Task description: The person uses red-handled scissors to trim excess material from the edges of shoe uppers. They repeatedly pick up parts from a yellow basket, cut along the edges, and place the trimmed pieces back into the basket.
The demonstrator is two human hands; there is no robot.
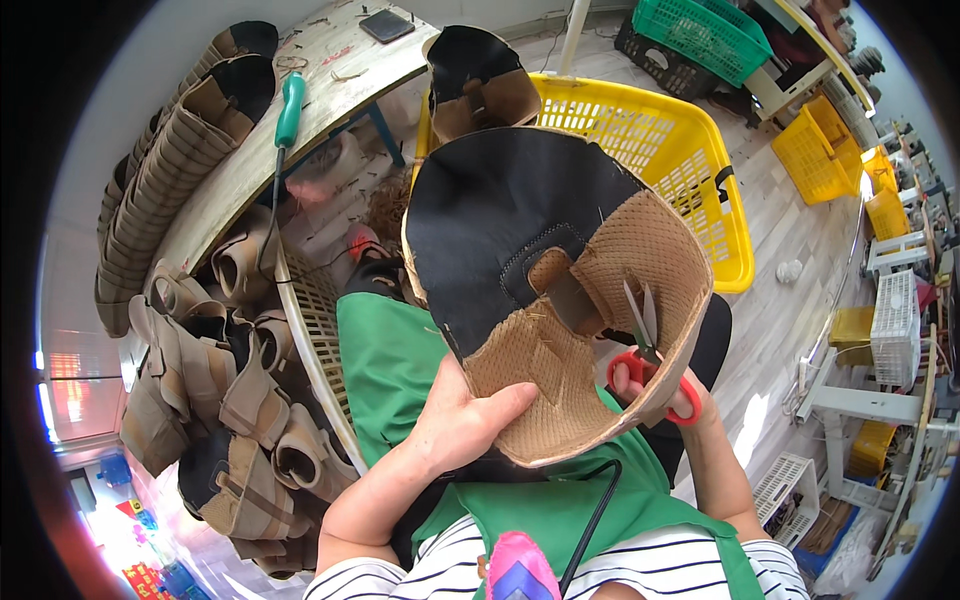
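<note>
A boot upper (500, 200) with a black part and a tan quilted lining is held before me, its open inside facing up. My left hand (455, 420) is closed on its near left edge, thumb on the lining and fingers hidden underneath. My right hand (704, 420) has fingers through the red handles of a pair of scissors (645, 335). The scissors' blades stand slightly apart and point up inside the upper, near its right wall. Short loose thread ends (545, 345) stick up from the lining. Part of my right hand is hidden behind the upper's edge.
A yellow basket (735, 230) stands ahead with another upper (478, 85) at its left end. Stacked uppers (165, 185), a phone (386, 27) and a green-handled corded tool (290, 110) are on the left table. A heap of tan uppers (250, 400) fills the lower left.
</note>
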